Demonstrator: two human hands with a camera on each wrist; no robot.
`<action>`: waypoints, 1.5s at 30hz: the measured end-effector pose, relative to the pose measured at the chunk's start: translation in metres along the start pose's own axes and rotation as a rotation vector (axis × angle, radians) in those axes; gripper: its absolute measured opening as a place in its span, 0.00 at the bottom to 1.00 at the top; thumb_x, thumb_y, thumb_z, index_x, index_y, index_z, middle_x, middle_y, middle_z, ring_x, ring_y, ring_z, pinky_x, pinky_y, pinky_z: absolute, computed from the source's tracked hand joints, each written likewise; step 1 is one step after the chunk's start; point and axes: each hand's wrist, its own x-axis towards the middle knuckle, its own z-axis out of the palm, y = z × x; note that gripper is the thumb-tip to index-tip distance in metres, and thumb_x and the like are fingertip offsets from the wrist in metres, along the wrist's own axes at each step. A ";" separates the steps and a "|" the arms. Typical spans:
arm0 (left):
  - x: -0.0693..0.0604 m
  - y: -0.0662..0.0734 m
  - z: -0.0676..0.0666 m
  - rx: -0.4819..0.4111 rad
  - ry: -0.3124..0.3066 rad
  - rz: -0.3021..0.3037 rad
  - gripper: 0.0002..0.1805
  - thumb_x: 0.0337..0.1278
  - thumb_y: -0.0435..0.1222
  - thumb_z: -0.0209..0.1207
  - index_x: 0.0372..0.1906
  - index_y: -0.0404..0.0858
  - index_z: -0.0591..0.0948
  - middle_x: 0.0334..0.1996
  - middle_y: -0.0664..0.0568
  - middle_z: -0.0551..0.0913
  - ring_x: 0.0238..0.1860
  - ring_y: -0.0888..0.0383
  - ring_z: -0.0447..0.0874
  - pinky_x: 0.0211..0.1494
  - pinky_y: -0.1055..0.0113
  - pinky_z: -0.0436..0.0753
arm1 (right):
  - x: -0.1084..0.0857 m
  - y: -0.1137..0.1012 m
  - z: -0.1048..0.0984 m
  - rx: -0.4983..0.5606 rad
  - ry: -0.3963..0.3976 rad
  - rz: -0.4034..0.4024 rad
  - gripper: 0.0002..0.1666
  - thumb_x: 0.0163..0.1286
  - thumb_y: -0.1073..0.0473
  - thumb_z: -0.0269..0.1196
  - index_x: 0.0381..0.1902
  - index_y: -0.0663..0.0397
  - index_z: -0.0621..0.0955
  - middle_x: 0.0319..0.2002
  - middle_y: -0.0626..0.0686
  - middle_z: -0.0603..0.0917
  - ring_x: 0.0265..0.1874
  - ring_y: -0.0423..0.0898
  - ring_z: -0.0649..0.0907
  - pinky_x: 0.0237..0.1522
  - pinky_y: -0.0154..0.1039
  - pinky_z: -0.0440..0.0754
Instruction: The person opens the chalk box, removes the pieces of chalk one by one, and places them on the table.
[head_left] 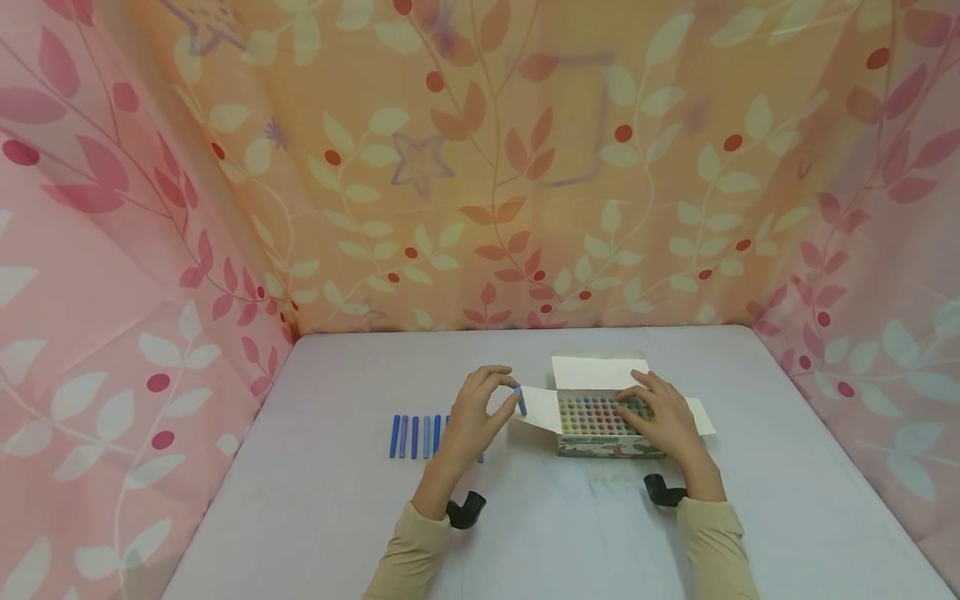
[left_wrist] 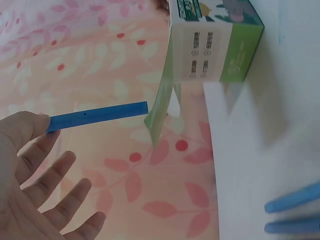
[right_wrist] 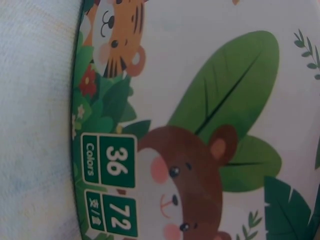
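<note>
Thumb and forefinger of my left hand (head_left: 476,412) pinch one end of a blue chalk stick (left_wrist: 100,116). The other fingers are spread apart in the left wrist view. The stick is held up beside the left flap (head_left: 540,407) of an open cardboard box (head_left: 611,447). Many coloured stick ends (head_left: 588,412) stand in rows inside the box. My right hand (head_left: 663,417) is over the box's right part, fingers loosely bent at the rows, with no held thing visible between them. The right wrist view shows only the box's printed side (right_wrist: 200,100), with cartoon animals and leaves.
A row of several blue and violet sticks (head_left: 415,437) lies on the white table (head_left: 337,517), left of the box and partly hidden by my left hand. The box's back flap (head_left: 600,372) stands raised. Patterned curtains (head_left: 480,167) enclose the table's back and sides.
</note>
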 end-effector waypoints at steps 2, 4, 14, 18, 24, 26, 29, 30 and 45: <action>-0.002 -0.003 -0.005 0.003 0.007 -0.002 0.06 0.59 0.40 0.59 0.40 0.45 0.80 0.53 0.53 0.77 0.57 0.54 0.71 0.58 0.54 0.73 | 0.000 0.001 0.000 -0.001 0.000 0.001 0.11 0.56 0.49 0.68 0.36 0.41 0.81 0.63 0.60 0.68 0.64 0.65 0.62 0.59 0.66 0.57; -0.003 -0.006 -0.011 0.005 0.014 -0.005 0.06 0.58 0.39 0.59 0.39 0.44 0.80 0.52 0.52 0.77 0.56 0.53 0.72 0.57 0.54 0.74 | 0.000 0.001 0.000 -0.001 -0.003 0.005 0.11 0.56 0.48 0.68 0.36 0.41 0.81 0.63 0.60 0.68 0.64 0.65 0.62 0.59 0.66 0.57; -0.011 -0.020 -0.036 0.014 0.025 -0.048 0.05 0.58 0.38 0.60 0.39 0.45 0.80 0.53 0.52 0.77 0.57 0.54 0.71 0.61 0.55 0.71 | -0.001 0.001 -0.001 0.004 0.000 0.005 0.11 0.56 0.47 0.67 0.36 0.41 0.81 0.63 0.60 0.68 0.64 0.64 0.61 0.58 0.66 0.57; -0.016 -0.027 -0.049 -0.004 0.013 -0.068 0.06 0.57 0.38 0.60 0.40 0.44 0.80 0.53 0.50 0.77 0.57 0.53 0.71 0.61 0.53 0.70 | -0.002 0.001 -0.001 0.002 -0.001 0.001 0.11 0.56 0.48 0.67 0.36 0.41 0.81 0.63 0.60 0.68 0.64 0.64 0.62 0.58 0.66 0.57; -0.019 -0.040 -0.068 0.017 -0.021 -0.136 0.07 0.58 0.40 0.59 0.40 0.45 0.80 0.53 0.53 0.77 0.57 0.53 0.72 0.60 0.52 0.71 | -0.002 0.001 0.000 0.002 0.004 0.003 0.11 0.56 0.48 0.67 0.36 0.41 0.81 0.63 0.60 0.69 0.64 0.65 0.62 0.58 0.66 0.57; -0.020 -0.044 -0.074 0.028 -0.033 -0.169 0.07 0.58 0.41 0.59 0.40 0.45 0.81 0.52 0.53 0.77 0.57 0.53 0.72 0.60 0.52 0.71 | -0.001 0.001 0.000 0.007 0.007 0.000 0.11 0.56 0.48 0.68 0.36 0.42 0.82 0.63 0.60 0.69 0.64 0.65 0.62 0.58 0.66 0.57; -0.023 -0.051 -0.081 0.043 -0.050 -0.210 0.07 0.59 0.41 0.59 0.41 0.45 0.80 0.52 0.54 0.76 0.57 0.53 0.72 0.60 0.52 0.71 | -0.001 -0.001 0.000 0.012 0.009 -0.003 0.11 0.56 0.49 0.67 0.36 0.42 0.82 0.63 0.60 0.69 0.64 0.65 0.62 0.58 0.66 0.57; -0.024 -0.053 -0.084 0.046 -0.054 -0.225 0.07 0.59 0.41 0.59 0.41 0.45 0.80 0.52 0.54 0.76 0.57 0.53 0.72 0.60 0.52 0.71 | -0.001 -0.001 0.000 0.012 0.008 -0.003 0.11 0.56 0.49 0.67 0.36 0.42 0.82 0.63 0.60 0.69 0.64 0.65 0.62 0.58 0.66 0.57; -0.039 -0.087 -0.110 0.147 -0.102 -0.380 0.12 0.58 0.43 0.59 0.43 0.41 0.80 0.52 0.49 0.77 0.57 0.48 0.73 0.59 0.48 0.70 | -0.001 -0.002 -0.001 0.030 0.023 0.000 0.09 0.56 0.51 0.68 0.35 0.41 0.81 0.63 0.61 0.69 0.64 0.65 0.62 0.59 0.66 0.56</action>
